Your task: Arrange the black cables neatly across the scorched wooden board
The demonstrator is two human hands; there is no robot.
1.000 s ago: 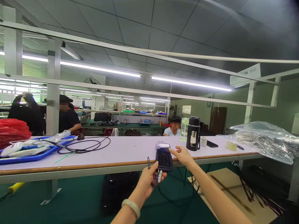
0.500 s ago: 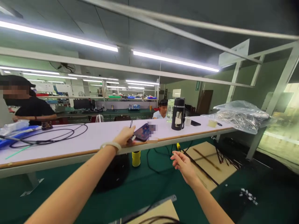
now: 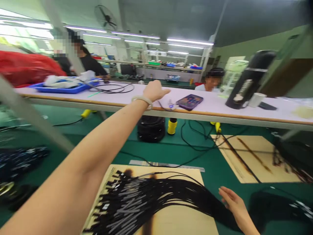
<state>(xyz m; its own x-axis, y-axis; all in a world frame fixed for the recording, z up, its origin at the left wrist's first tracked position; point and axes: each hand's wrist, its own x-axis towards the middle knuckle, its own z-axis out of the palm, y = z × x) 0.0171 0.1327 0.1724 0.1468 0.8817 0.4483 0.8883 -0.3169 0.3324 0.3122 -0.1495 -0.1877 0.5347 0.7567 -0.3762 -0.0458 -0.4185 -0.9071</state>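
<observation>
My left hand (image 3: 154,90) reaches out over the raised white shelf (image 3: 127,101), fingers loosely curled and holding nothing, a pale bangle on the wrist. Just right of it lie a small bunch of keys (image 3: 170,105) and a dark phone (image 3: 189,101), flat on the shelf. My right hand (image 3: 233,202) is low at the lower right, open, its fingers touching the end of a thick bundle of black cables (image 3: 151,199). The bundle spreads across a tan board (image 3: 181,222) on the green work surface (image 3: 171,153).
A black flask (image 3: 249,80), a white cup (image 3: 256,99) and a clear bottle stand on the shelf at right. At left are a blue tray (image 3: 61,87), red bags (image 3: 26,68) and looped black cord (image 3: 117,88). Other people sit beyond the shelf. A metal ruler (image 3: 166,164) lies past the board.
My left hand has let go of the phone and keys, which now lie on the shelf. My right hand dropped down to the cable bundle. The view tilted down and closer.
</observation>
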